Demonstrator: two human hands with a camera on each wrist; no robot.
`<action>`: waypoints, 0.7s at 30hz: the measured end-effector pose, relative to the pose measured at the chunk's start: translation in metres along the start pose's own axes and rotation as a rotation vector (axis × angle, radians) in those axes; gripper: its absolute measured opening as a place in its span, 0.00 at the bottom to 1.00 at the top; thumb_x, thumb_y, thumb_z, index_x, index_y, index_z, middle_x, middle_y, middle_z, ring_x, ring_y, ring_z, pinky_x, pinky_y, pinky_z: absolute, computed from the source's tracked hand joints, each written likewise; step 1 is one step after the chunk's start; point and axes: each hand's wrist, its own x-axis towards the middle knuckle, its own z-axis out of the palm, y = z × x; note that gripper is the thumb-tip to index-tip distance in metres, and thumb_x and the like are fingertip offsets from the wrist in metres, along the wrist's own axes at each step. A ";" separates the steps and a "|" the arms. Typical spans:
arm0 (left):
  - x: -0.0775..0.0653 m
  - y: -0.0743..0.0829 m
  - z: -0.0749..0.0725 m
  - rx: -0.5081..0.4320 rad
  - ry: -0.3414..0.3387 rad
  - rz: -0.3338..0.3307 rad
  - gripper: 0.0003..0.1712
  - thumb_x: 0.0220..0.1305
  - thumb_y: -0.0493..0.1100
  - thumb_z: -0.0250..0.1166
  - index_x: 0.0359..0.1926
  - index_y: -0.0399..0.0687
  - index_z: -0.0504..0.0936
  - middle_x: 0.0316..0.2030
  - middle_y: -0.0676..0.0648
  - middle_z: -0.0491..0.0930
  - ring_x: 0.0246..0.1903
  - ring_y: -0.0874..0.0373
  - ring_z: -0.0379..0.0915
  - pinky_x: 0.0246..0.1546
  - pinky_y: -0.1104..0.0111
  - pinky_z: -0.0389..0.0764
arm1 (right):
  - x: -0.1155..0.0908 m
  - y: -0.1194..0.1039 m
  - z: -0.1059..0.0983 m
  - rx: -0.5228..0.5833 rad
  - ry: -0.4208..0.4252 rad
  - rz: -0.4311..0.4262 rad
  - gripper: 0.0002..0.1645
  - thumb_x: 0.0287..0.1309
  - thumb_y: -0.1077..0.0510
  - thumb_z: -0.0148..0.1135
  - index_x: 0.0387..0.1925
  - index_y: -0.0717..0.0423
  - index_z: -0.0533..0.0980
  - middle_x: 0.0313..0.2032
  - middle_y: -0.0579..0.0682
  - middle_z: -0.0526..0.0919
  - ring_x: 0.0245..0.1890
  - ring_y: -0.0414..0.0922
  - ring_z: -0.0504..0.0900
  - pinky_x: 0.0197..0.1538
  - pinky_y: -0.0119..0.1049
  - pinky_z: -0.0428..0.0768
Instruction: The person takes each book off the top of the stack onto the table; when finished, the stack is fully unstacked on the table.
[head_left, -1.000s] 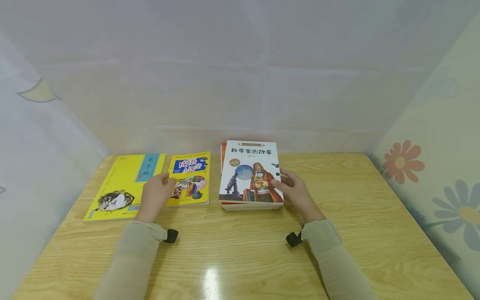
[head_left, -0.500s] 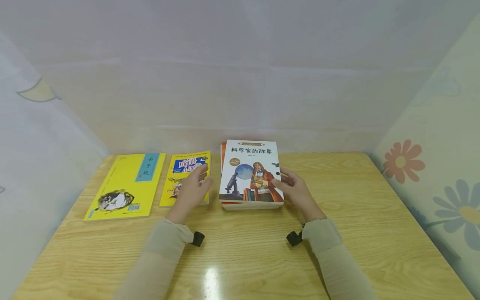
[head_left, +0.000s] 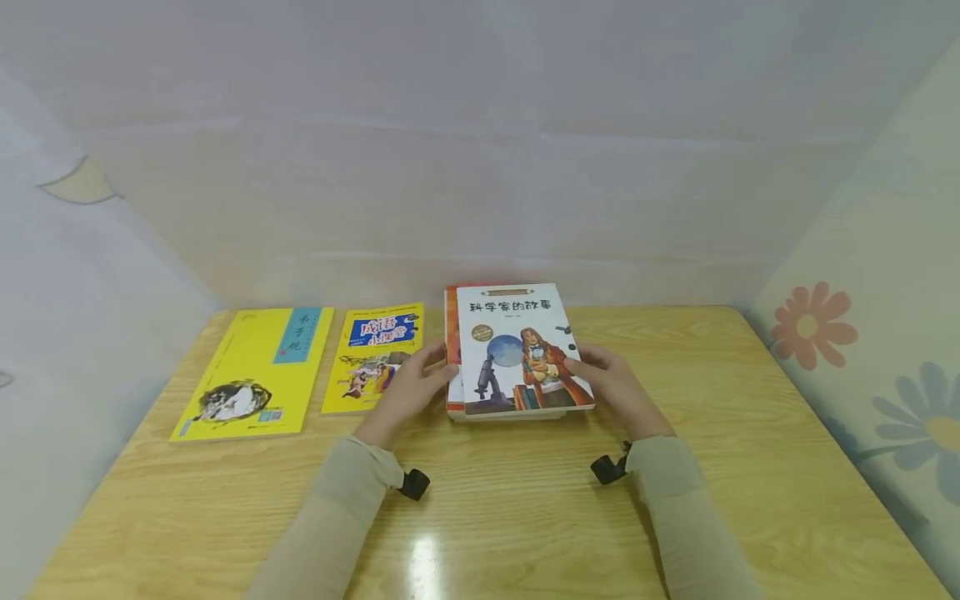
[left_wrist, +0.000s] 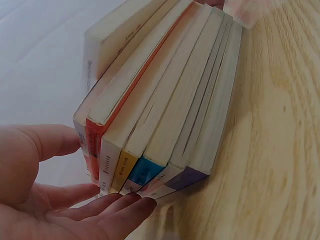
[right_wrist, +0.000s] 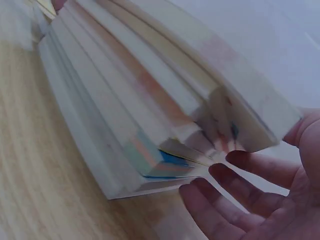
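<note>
A: What lies nearest on the wooden table [head_left: 525,517]?

B: Two beige sleeves, then the hands. The left hand [head_left: 408,392] and the right hand [head_left: 618,390] flank the stack of books [head_left: 517,367] standing mid-table.

A: Are the fingers gripping it?

B: The left hand's fingers [left_wrist: 117,210] lie straight and loose against the spine ends at the stack's left side, thumb apart above them. The right hand's fingers [right_wrist: 240,187] are likewise stretched out along the right side, touching the lower books. Neither hand curls round anything.

A: And the stack itself?

B: It rests flat on the table, several books deep. The top book [head_left: 522,350] shows a figure, a globe and a microscope, and sits skewed to the right over the orange one beneath.

A: Further off?

B: Left of the stack, the small yellow book [head_left: 375,357] lies just beside the left hand; the large yellow book [head_left: 255,373] lies beyond it. Pale cloth walls close behind.
</note>
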 end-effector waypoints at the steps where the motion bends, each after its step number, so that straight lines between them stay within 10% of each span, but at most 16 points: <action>1: 0.000 0.000 0.001 -0.019 -0.002 -0.019 0.40 0.73 0.53 0.62 0.78 0.47 0.58 0.74 0.41 0.63 0.72 0.43 0.61 0.71 0.51 0.64 | -0.001 0.000 -0.003 -0.005 -0.003 -0.002 0.46 0.66 0.41 0.66 0.75 0.58 0.62 0.72 0.58 0.65 0.75 0.55 0.60 0.76 0.54 0.58; 14: 0.002 -0.005 0.002 -0.187 -0.022 -0.074 0.40 0.72 0.50 0.64 0.79 0.50 0.58 0.73 0.42 0.65 0.72 0.45 0.62 0.68 0.53 0.69 | -0.007 -0.012 -0.020 0.045 -0.051 -0.020 0.36 0.74 0.56 0.56 0.75 0.68 0.57 0.67 0.63 0.69 0.67 0.52 0.69 0.72 0.43 0.66; 21: 0.001 -0.005 0.003 -0.215 -0.013 -0.076 0.39 0.73 0.47 0.64 0.79 0.49 0.58 0.72 0.42 0.66 0.71 0.46 0.63 0.67 0.54 0.72 | -0.013 -0.016 -0.032 0.100 -0.012 -0.027 0.35 0.75 0.57 0.54 0.76 0.66 0.57 0.57 0.52 0.79 0.44 0.35 0.84 0.45 0.31 0.85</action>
